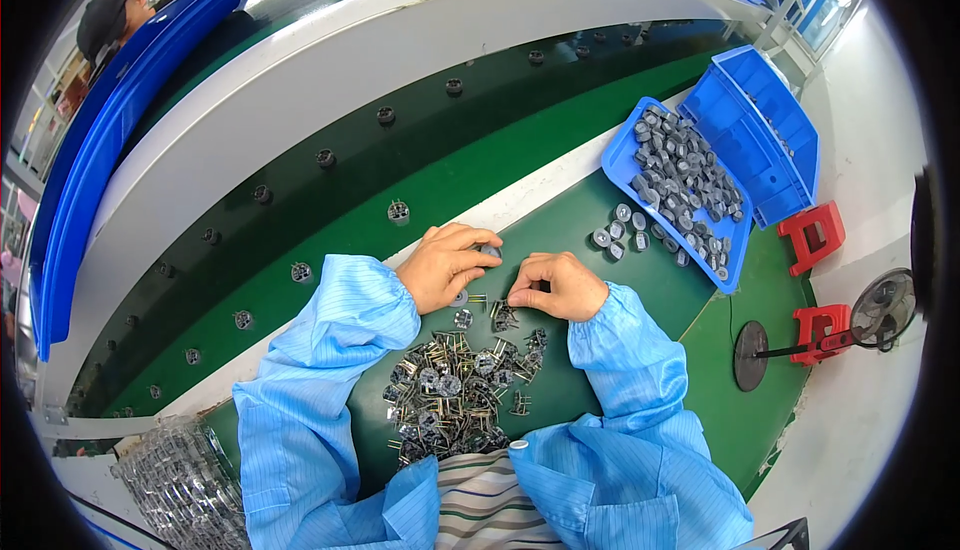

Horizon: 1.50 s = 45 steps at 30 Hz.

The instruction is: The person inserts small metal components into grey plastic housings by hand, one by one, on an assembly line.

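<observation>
My left hand (444, 270) is closed with its fingertips on a small round grey cap (490, 250) above the green work table. Beneath that hand lie another grey cap (459, 299) and a loose small part (463, 319). To its right, my right hand (562, 287) is curled in a pinch; what sits between its fingertips is hidden. Just below those fingertips are a few dark parts with metal pins (504, 318). A heap of the same pinned parts (450, 390) lies between my forearms, close to my body.
A blue tray (737, 268) of grey caps stands at the right, with loose caps (620, 230) beside it. Behind it is a blue bin (765, 140). A green conveyor (450, 185) carries spaced parts. Stacked clear trays (180, 480) stand lower left; a fan (884, 308) is at right.
</observation>
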Each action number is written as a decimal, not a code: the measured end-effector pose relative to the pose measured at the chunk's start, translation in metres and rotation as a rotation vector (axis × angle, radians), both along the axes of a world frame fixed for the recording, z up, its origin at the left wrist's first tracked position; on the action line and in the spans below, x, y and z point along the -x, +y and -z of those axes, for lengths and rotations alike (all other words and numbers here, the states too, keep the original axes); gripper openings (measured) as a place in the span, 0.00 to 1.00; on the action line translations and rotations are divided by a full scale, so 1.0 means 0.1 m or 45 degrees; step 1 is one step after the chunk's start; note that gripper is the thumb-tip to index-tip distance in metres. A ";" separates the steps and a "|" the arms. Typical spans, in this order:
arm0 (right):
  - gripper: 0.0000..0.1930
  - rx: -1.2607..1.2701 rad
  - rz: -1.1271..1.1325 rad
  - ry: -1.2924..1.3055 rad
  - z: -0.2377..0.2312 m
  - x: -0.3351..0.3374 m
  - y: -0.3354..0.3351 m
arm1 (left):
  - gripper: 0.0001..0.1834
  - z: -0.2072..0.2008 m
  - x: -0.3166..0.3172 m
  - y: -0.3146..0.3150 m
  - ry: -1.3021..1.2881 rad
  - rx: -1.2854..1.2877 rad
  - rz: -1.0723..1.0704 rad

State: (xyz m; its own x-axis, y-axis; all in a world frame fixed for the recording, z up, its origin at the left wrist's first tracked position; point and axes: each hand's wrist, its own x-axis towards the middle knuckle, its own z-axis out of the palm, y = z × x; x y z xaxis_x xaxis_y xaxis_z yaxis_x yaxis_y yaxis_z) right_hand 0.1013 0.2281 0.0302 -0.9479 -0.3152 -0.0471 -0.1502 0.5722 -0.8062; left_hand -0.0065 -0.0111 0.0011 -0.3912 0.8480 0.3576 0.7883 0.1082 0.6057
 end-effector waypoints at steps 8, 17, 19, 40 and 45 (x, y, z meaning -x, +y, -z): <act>0.11 0.165 0.318 -0.114 0.00 0.02 0.02 | 0.18 0.03 -0.02 0.01 -0.222 -0.003 -0.055; 0.09 0.021 0.492 0.249 0.06 0.04 -0.04 | 0.23 -0.07 -0.13 0.04 -0.497 0.076 -0.097; 0.09 -0.123 0.451 0.450 0.05 0.05 -0.04 | 0.23 -0.02 -0.11 0.04 -0.421 0.041 -0.258; 0.07 -0.163 0.292 0.547 0.11 0.10 -0.03 | 0.22 0.07 -0.10 0.03 -0.044 0.007 -0.325; 0.05 -0.073 0.304 0.541 0.21 0.15 -0.10 | 0.20 0.01 -0.14 0.05 -0.039 0.065 -0.305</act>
